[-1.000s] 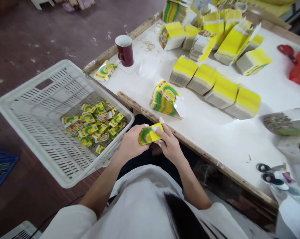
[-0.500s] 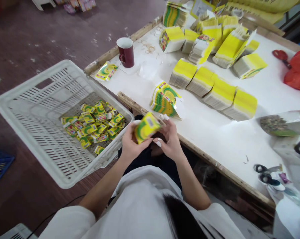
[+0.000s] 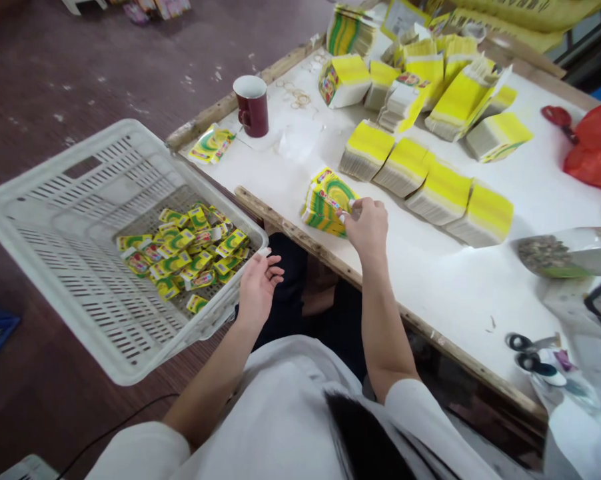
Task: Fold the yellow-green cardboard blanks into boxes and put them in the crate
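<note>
My right hand [image 3: 368,230] pinches the edge of the top flat carton [image 3: 336,192], printed yellow and green, on a fanned stack near the table's front edge. Beside the crate's near right rim, my left hand [image 3: 259,285] is empty, its fingers loosely curled and apart. White covers show on some fingertips of both hands. To the left, the white plastic crate [image 3: 45,277] is tilted and holds several small folded yellow-green boxes [image 3: 180,257].
Bundles of yellow cartons [image 3: 433,183] line the white table [image 3: 430,280], with more bundles behind. A maroon mug [image 3: 253,110] and a flat packet [image 3: 212,143] stand near the left edge. At right are a red bag [image 3: 595,150], scissors [image 3: 530,353] and a clear bag [image 3: 545,253].
The small box that was between both hands is out of them. My left hand has moved slightly left toward the crate and opened; my right hand has reached up to the carton stack.
</note>
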Demonstrator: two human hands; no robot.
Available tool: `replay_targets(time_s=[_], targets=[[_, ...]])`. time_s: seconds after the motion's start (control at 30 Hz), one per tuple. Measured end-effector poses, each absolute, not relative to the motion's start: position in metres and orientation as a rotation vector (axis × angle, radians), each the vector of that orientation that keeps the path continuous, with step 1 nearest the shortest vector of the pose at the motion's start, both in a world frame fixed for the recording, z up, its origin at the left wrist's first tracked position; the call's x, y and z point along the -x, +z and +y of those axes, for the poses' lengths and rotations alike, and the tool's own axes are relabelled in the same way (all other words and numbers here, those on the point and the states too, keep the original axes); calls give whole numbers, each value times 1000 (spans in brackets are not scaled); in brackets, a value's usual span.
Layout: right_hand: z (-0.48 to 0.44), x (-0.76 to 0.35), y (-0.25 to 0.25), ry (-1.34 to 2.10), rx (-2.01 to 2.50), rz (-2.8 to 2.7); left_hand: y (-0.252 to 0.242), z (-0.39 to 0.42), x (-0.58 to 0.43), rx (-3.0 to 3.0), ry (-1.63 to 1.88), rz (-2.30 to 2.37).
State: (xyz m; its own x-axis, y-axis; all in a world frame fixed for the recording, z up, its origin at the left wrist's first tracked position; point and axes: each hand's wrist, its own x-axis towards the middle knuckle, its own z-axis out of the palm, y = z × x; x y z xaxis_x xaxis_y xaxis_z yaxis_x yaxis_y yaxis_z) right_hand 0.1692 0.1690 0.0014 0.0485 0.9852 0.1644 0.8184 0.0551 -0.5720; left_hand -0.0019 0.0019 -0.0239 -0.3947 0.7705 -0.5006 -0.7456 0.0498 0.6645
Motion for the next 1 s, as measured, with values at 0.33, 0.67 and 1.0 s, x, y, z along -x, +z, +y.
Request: replay_targets(time_s=[0.33,0.67,1.0], targets=[[135,-172,27,614,1543,-1740,-22,0,-10,-300,1505,1000],[43,-164,16,1415,988,-1727,-13,13,-22,-678,1749,1253],[23,-150,7,1752,795,-1644,9,21,-24,-329,1881,886]])
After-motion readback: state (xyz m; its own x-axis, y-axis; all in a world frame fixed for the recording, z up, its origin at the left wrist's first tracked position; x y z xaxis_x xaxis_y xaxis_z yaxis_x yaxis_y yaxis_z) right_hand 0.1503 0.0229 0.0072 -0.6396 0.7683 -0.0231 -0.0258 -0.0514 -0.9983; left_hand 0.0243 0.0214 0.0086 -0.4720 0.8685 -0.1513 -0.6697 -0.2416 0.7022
